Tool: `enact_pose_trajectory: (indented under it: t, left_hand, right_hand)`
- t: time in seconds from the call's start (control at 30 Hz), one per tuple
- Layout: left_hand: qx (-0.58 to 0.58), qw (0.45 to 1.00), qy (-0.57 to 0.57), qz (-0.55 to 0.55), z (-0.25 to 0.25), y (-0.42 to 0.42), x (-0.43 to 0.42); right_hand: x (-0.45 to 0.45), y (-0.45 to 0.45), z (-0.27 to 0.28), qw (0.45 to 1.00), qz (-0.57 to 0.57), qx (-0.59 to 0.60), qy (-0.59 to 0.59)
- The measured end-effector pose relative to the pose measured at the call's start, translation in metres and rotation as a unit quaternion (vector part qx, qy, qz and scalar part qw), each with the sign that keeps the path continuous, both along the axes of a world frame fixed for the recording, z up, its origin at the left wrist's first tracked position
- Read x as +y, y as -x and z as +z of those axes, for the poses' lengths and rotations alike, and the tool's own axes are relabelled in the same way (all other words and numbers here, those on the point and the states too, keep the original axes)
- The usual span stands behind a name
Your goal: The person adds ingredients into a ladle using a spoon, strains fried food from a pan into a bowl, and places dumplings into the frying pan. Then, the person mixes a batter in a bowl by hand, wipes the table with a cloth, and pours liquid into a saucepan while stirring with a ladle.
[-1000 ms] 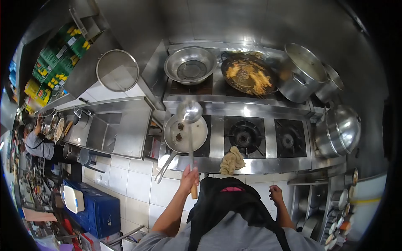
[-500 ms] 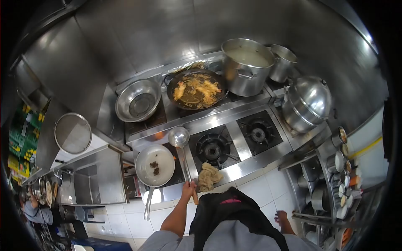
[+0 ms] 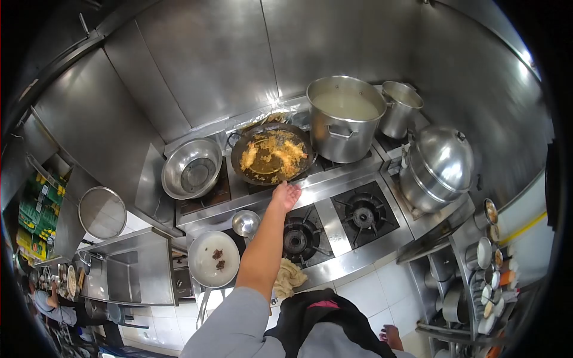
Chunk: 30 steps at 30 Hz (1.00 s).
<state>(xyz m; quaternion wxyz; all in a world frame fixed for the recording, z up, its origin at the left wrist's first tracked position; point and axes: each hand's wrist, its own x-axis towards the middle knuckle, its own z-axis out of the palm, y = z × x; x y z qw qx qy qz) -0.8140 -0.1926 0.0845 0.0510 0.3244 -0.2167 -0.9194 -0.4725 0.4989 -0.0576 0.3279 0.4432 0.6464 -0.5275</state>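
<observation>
Left hand (image 3: pixel 286 196) is at the near rim of the wok (image 3: pixel 249 175) along the stove's (image 3: pixel 334 230) rear edge; grip wide, nothing visible in it, contact unclear. Burn risk if the rim's hot, and a low forearm could knock the ladle (image 3: pixel 245 223) beside the pan (image 3: pixel 203 273) near the front left corner. Right hand (image 3: pixel 391 336) hangs low, can't tell its grip.
</observation>
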Motion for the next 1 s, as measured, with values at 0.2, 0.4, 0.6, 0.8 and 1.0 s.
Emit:
enact_pose_trajectory:
  t: [0.2, 0.4, 0.6, 0.8, 1.0]
  left_hand:
    - [-0.088, 0.985, 0.149, -0.023, 0.036, -0.014, -0.004]
    - [-0.122, 0.98, 0.158, 0.017, 0.047, -0.026, -0.021]
    - [-0.175, 0.949, 0.261, 0.004, 0.045, -0.036, -0.047]
    - [-0.241, 0.837, 0.49, -0.045, 0.045, -0.053, -0.104]
    - [-0.334, 0.657, 0.67, -0.092, 0.072, -0.042, -0.161]
  right_hand:
    - [-0.021, 0.08, 0.015, 0.993, 0.012, 0.115, 0.022]
    - [-0.022, 0.066, -0.015, 0.998, 0.021, 0.049, 0.017]
    - [-0.014, 0.031, -0.043, 0.999, 0.012, -0.038, 0.009]
    - [-0.007, 0.028, -0.051, 0.999, -0.023, -0.024, 0.03]
    - [-0.011, 0.037, -0.031, 0.999, -0.026, -0.018, 0.026]
